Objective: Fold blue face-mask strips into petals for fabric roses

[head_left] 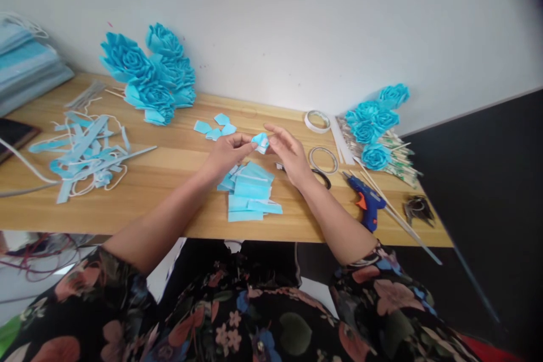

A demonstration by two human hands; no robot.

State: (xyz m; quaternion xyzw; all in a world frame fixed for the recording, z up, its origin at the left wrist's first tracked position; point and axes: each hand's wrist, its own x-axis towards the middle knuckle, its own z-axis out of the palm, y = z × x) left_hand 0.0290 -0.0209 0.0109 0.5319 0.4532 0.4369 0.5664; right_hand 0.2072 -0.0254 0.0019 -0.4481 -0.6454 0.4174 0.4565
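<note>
Forearms [163,216] converge; left hand [225,154] pinches blue piece [260,143], right hand [292,157] curves alongside.

Bench [169,147], left: mask stack [29,62] at rear; strip heap [91,150] in front; first flower cluster [153,79] behind the heap. Centre: cut pieces [203,126] at rear, held piece [261,142] to their right, sheets [251,186] nearer the front edge. Right: tape rolls [313,125]; glue gun [370,201] before second flower cluster [367,119].

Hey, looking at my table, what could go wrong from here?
The small blue piece in your left hand might crease or slip. The glue gun lies near your right forearm, which could bump it. The pale stick overhanging the table could get knocked off.
</note>
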